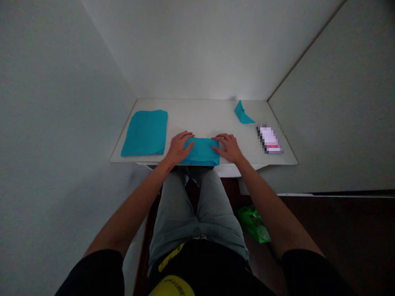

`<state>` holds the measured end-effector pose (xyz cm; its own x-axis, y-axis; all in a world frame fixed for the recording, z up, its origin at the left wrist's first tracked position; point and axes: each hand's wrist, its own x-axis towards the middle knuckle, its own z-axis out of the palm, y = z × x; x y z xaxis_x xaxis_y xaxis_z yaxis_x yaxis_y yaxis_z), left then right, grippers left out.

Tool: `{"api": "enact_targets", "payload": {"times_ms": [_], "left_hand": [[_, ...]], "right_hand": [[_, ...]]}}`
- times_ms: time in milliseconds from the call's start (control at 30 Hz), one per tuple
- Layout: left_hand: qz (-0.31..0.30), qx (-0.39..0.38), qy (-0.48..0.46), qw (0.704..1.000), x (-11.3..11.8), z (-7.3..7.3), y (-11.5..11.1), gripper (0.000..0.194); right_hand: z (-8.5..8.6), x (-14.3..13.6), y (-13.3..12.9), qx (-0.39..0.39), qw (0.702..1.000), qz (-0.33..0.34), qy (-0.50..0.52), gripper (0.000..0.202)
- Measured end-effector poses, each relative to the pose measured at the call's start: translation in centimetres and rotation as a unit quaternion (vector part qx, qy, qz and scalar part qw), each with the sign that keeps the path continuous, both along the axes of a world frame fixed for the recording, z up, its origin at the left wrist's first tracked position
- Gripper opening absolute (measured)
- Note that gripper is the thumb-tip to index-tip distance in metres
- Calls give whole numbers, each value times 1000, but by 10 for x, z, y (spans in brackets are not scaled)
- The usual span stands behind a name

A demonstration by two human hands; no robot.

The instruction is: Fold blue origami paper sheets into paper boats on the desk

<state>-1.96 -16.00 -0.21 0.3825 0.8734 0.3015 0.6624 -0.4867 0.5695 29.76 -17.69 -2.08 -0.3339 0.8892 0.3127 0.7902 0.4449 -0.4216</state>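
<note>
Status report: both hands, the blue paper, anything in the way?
Left hand and right hand open, touching opposite sides of folded paper. Paper at table near edge. Phone and small folded shape off right, apart from hands.

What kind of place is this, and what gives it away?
Probably a home or small-room work corner: a narrow white table set against a plain wall, with a phone and blue paper sheets on top. The exact room can't be told.
</note>
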Motion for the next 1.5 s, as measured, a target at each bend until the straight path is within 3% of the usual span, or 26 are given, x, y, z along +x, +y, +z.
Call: {"api": "enact_targets", "payload": {"times_ms": [67, 167, 300, 433, 533, 700, 900, 1000, 1100, 1167, 1233, 1400, 1500], "left_hand": [[-36, -11, 89, 995, 22, -4, -16, 63], [-38, -31, 158, 986, 38, -14, -28, 80], [-3, -30, 165, 986, 26, -24, -19, 95], [23, -40, 167, 985, 13, -22, -9, 101], [27, -45, 168, 984, 13, -21, -6, 105], [32, -28, 150, 988, 18, -25, -5, 104], [51, -48, 171, 983, 22, -18, -1, 104], [43, -55, 171, 983, 20, -7, 20, 100], [-14, -46, 171, 984, 14, 2, 55, 97], [-59, -41, 176, 982, 12, 7, 81, 94], [-97, -37, 185, 977, 13, 11, 106, 87], [-173, -53, 205, 962, 27, 22, 154, 76], [-176, -47, 193, 964, 32, 21, 165, 75]], "right_hand": [[3, -4, -5, -12, 999, 26, -45, 56], [2, -6, -6, -24, 997, 16, -72, 59], [-4, -5, -2, -26, 997, -14, -68, 58], [-7, -4, 0, -42, 996, -10, -75, 59], [-6, -5, -2, -44, 996, -10, -73, 66], [-4, -8, -7, -31, 997, -30, -65, 98], [2, -6, -3, -40, 996, -9, -84, 92], [8, -4, 14, -62, 993, -27, -101, 110], [14, -2, 40, -93, 986, -27, -137, 140], [19, -1, 62, -108, 984, 5, -144, 148], [25, -1, 85, -112, 988, 41, -104, 137], [39, -7, 141, -64, 991, 67, 101, 86], [38, -13, 161, -35, 994, 72, 77, 62]]}}
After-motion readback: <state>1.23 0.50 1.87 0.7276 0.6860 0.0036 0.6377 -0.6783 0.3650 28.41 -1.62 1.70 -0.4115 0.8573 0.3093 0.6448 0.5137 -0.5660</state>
